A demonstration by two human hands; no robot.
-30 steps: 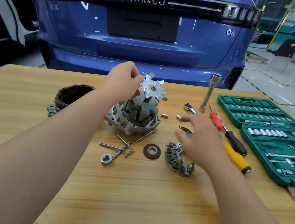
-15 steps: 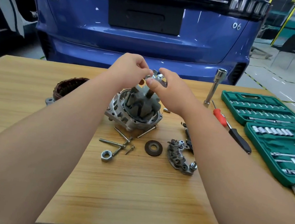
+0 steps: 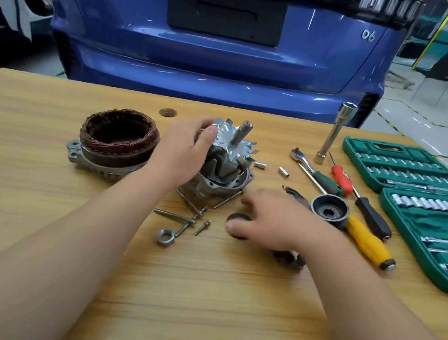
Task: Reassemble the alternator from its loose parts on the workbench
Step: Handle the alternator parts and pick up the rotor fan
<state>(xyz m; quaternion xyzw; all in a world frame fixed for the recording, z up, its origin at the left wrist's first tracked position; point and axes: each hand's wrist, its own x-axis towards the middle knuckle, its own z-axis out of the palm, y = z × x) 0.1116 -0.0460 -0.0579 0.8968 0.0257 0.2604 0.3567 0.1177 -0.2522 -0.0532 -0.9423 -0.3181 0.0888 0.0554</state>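
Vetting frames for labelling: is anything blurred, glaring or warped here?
Head view: the right hand is motion-smeared, while the rotor the left hand holds looks fairly sharp. Head view: wide-angle lens bows the far edge of the workbench; bright reflections streak the blue car.

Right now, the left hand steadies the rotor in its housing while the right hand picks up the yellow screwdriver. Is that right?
Not quite: the head view shows the right hand at the black washer, not the yellow screwdriver. The left hand does steady the rotor in its housing.
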